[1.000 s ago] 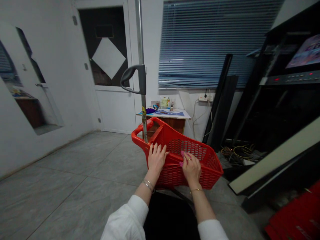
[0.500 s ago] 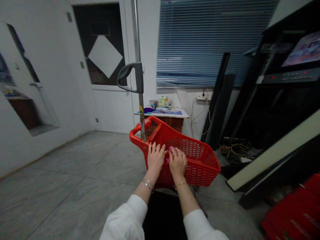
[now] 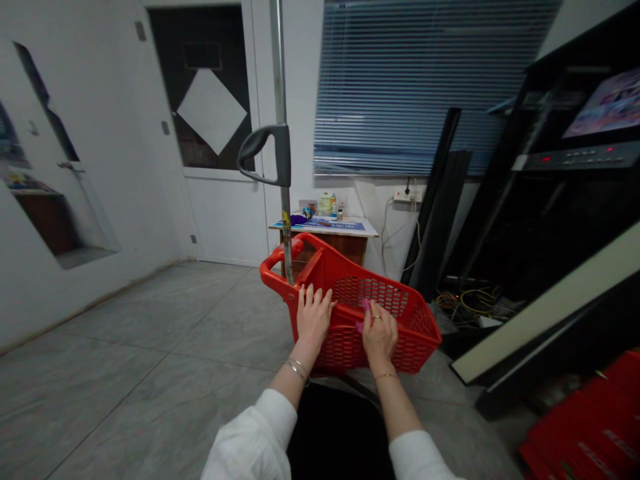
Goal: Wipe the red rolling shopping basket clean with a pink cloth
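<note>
In front of me stands a red plastic shopping cart (image 3: 350, 263) with perforated basket walls. My left hand (image 3: 313, 317) rests on its near rim, close to the handle end, fingers stretched out and a little apart. Farther right along the same rim is my right hand (image 3: 381, 330), its fingers closed around a pink cloth (image 3: 367, 307). Bits of the cloth show beside the thumb and fingertips, against the rim; the rest is hidden in the hand.
A metal pole with a grey grip (image 3: 280, 157) rises by the cart's handle. Behind it, a small table (image 3: 357, 229) carries bottles and a purple cloth. Dark panels (image 3: 434, 200) lean at the right, near tangled cables (image 3: 475, 300). Red boxes (image 3: 595, 413) lie at the lower right.
My right hand has slid right along the cart's near rim with the pink cloth, away from my left hand. The left hand has stayed almost in place.
</note>
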Demonstrator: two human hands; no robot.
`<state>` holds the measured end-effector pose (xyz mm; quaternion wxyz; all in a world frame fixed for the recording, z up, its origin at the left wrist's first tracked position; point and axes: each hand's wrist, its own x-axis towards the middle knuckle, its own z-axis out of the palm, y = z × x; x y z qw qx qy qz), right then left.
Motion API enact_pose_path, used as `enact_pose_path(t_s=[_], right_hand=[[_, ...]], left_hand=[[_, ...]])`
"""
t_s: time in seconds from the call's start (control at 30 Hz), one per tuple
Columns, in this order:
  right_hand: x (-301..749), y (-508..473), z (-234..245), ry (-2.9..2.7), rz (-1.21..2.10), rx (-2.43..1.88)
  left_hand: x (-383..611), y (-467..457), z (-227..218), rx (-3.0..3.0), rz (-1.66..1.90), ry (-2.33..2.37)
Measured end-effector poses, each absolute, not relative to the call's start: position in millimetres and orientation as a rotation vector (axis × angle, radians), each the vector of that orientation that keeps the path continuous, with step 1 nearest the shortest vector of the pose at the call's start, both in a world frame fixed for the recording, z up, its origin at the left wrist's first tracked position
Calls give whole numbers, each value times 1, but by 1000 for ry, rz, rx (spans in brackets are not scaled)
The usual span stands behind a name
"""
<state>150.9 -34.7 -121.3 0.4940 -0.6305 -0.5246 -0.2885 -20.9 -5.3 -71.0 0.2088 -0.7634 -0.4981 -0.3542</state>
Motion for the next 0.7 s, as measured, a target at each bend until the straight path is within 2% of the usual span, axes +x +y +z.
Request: enact_pose_path(t_s=[0.2, 0.5, 0.7], right_hand=[[101, -18, -108, -1441, -628, -1471], [209, -51, -134, -1156, -695, -1614], [123, -24, -115, -1301, -618, -1512]], left_hand=[[-27, -5, -69, -2139, -965, -1360], [-22, -6, -68, -2150, -1011, -1387], [-22, -7, -67, -2139, -1035, -1384]])
